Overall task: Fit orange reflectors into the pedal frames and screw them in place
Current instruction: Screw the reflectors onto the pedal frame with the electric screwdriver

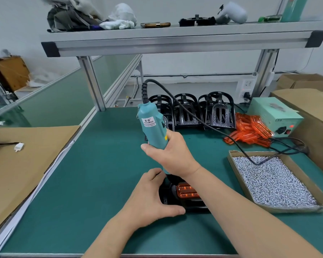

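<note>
A black pedal frame [190, 204] lies on the green mat near the front, with an orange reflector [187, 191] seated in it. My left hand [149, 198] holds the frame's left side, thumb along its front edge. My right hand [172, 155] grips a teal electric screwdriver [153, 127] held upright, its tip pointing down at the frame and hidden behind my hands. More black pedal frames [192, 110] stand in a row at the back. A pile of loose orange reflectors [250, 131] lies to their right.
A cardboard tray of several silver screws [272, 181] sits at the right, with the screwdriver's black cable [222, 135] trailing over it. A green power supply box [274, 116] stands behind. Brown cardboard [17, 164] covers the left bench. An aluminium shelf [175, 40] hangs overhead.
</note>
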{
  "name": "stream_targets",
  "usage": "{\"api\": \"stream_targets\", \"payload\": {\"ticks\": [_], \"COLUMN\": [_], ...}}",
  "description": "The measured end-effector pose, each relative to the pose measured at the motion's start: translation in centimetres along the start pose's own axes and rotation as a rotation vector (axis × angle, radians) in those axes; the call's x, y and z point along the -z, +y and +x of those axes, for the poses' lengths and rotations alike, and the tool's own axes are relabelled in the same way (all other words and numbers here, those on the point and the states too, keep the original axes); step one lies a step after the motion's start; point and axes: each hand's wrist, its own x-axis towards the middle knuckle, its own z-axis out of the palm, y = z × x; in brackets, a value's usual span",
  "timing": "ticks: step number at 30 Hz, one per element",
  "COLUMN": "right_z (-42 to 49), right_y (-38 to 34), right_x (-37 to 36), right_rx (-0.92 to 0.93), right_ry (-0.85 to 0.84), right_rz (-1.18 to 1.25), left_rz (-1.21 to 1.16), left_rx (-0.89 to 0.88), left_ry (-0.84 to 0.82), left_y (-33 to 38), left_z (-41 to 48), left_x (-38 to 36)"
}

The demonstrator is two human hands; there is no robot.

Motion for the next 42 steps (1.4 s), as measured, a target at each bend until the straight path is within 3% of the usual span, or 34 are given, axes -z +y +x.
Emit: {"api": "stream_targets", "payload": {"ticks": [11, 18, 21, 31, 34, 38, 42], "right_z": [-0.5, -0.3, 0.5, 0.2, -0.4, -2.1, -2.4], "right_y": [-0.3, -2.7, -4.5, -2.0, -0.4, 0.6, 2.1], "right_x": [2.3, 4.5, 6.3, 19.2, 23.8, 27.4, 26.5], "right_rx": [-0.014, 0.071, 0.095, -0.077, -0.229, -0.232, -0.36], "right_ry": [0.015, -0.111, 0.036, 0.832, 1.029, 1.1, 1.062], "right_rz": [0.083, 0.234, 0.214, 0.153, -0.183, -0.578, -0.384], "left_rz": [0.014, 0.041, 0.035, 0.086, 0.142, 0.225, 0.344], "left_rx": [-0.018, -0.003, 0.021, 0.006, -0.016, -0.017, -0.021], "left_ry": [-0.013, -0.036, -0.03, -0.019, -0.018, -0.038, -0.117], "left_y": [-0.2, -0.3, -0.6, -0.6, -0.5, -0.4, 0.0], "left_z": [0.1, 0.6, 0.4, 0.4, 0.5, 0.8, 1.5], "left_x": [0.1, 0.2, 0.1, 0.1, 0.3, 0.4, 0.5]}}
